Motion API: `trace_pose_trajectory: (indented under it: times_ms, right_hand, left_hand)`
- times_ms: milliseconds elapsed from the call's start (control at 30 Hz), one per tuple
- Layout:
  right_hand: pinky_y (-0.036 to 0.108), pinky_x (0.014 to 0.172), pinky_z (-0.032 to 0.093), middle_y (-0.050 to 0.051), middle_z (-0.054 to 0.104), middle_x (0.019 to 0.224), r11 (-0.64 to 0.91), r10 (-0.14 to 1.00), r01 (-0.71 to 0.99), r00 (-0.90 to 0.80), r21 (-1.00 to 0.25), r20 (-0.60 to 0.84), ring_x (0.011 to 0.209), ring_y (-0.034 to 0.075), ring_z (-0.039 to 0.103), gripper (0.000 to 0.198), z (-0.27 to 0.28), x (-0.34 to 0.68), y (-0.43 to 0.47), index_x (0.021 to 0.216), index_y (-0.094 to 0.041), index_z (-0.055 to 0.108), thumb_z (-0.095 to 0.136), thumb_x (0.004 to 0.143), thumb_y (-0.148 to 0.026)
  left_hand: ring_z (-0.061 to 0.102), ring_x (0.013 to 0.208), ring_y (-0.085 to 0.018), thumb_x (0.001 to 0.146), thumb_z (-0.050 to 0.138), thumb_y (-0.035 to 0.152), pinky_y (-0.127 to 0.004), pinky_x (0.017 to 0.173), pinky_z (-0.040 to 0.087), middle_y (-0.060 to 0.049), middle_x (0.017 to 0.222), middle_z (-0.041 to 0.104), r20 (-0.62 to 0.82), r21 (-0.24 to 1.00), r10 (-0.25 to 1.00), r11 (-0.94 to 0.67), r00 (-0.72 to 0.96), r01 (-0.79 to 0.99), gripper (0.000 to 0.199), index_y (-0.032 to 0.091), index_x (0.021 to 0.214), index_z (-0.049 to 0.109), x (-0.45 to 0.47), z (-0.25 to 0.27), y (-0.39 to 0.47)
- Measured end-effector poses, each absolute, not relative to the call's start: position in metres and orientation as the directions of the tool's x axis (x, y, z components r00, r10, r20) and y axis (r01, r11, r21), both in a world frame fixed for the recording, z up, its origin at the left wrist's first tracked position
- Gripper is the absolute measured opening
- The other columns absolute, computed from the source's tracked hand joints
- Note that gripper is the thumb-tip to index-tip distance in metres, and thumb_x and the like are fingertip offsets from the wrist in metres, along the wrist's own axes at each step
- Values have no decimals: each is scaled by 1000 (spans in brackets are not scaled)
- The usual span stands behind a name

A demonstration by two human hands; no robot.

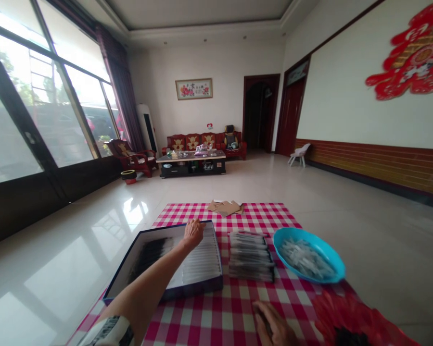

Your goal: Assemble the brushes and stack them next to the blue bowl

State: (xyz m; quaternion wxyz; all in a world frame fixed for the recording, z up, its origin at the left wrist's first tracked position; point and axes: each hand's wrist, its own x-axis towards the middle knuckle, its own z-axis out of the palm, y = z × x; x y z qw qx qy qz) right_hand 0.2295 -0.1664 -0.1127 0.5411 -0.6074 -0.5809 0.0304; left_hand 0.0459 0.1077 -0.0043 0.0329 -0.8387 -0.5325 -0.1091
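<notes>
1. Shallow box (198,288): open, dark blue outside, pale inside; lies on the counter (202,319), which bears a red-and-white checked cloth. Taken as landmark; sides as the person sees them.
2. Left hand (194,233): over the box's far right portion, back of hand up, knuckles bent. Forearm crosses the box diagonally from the near left; white-and-black sleeve bunched near the elbow. Fingers close together, pointing toward the far right rim; cannot tell whether they pinch anything.
3. Right hand (276,326): low, to the near right of the box, partly cut off by the view's edge. Thumb and fingers loosely curled; cannot tell whether they hold anything.
4. Box contents: dark slender pieces (151,257) in the left portion, blurred; pale slim rods (202,262) ranged side by side in the right portion, partly under the left hand.
5. Stack of pen-like sticks (250,257): just right of the box, laid crosswise, some ends dark.
6. Blue bowl (288,232): farther right of the box; holds a heap of small translucent pieces (306,259).
7. Red bag (353,312): near right of the box, past the right hand; dark contents, indistinct.
8. Cardboard pieces (226,208): beyond the box's far right corner.
</notes>
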Motion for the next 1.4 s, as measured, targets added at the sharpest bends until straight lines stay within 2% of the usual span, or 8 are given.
trace_pose_trajectory:
  times_ms: [133, 400, 633, 767, 900, 1067, 1233, 1400]
  right_hand:
    - [29, 68, 56, 7, 71, 88, 252, 741, 676, 326, -692, 588, 79, 21, 68, 25, -112, 230, -166, 95, -24, 64, 43, 87, -35]
    - [27, 69, 56, 7, 71, 89, 222, 802, 724, 245, -653, 545, 80, 19, 68, 23, -90, 230, -173, 97, -21, 63, 44, 84, -22]
    - [27, 73, 55, 8, 70, 90, 186, 831, 701, 262, -688, 491, 83, 19, 67, 23, -83, 226, -177, 97, -19, 63, 43, 84, -20]
    - [27, 73, 54, 7, 69, 88, 203, 839, 690, 243, -694, 487, 82, 19, 66, 23, -83, 227, -176, 95, -19, 63, 42, 84, -19]
    - [27, 72, 53, 7, 68, 86, 198, 851, 677, 241, -709, 468, 80, 18, 66, 24, -82, 227, -176, 95, -18, 62, 40, 85, -20]
    - [27, 70, 52, 6, 68, 84, 192, 849, 665, 256, -722, 462, 78, 18, 66, 25, -78, 226, -179, 94, -19, 63, 40, 85, -22]
    - [27, 70, 52, 6, 69, 83, 186, 841, 658, 277, -730, 464, 78, 19, 66, 26, -77, 225, -179, 92, -19, 65, 40, 85, -22]
    - [30, 75, 53, 9, 71, 91, 147, 814, 607, 375, -781, 444, 85, 21, 67, 28, -83, 227, -178, 97, -18, 65, 40, 86, -27]
  left_hand:
    - [53, 92, -19, 90, 35, 18, -31, 81, 39, -7, 96, 58, 236, 37, 880, -431, 411, 902, 34, 25, 102, 67, 45, -7, 110]
    - [55, 85, -20, 88, 39, 20, -31, 74, 42, -8, 88, 61, 263, 54, 837, -510, 481, 858, 30, 19, 88, 69, 46, 1, 99]
    - [51, 96, -17, 92, 36, 23, -29, 88, 39, -7, 102, 59, 315, 64, 641, -750, 700, 658, 30, 21, 109, 60, 92, 25, 29]
    - [54, 89, -17, 87, 44, 22, -28, 79, 45, -5, 93, 61, 203, 52, 551, -832, 810, 553, 22, 21, 93, 65, 135, 11, -13]
    - [57, 87, -22, 82, 47, 19, -29, 69, 49, -10, 91, 60, 94, 32, 577, -816, 811, 577, 19, 16, 84, 65, 166, -7, -24]
    - [58, 89, -24, 80, 48, 17, -32, 71, 49, -12, 93, 61, 17, 17, 614, -789, 789, 614, 19, 15, 87, 66, 177, -17, -21]
    - [58, 89, -25, 81, 46, 18, -33, 71, 48, -13, 93, 61, 35, 58, 623, -782, 781, 621, 19, 15, 88, 64, 172, -4, -30]
    - [59, 79, -18, 84, 45, 23, -25, 68, 43, -6, 84, 63, 111, 155, 607, -793, 787, 589, 18, 18, 84, 63, 143, 19, -65]
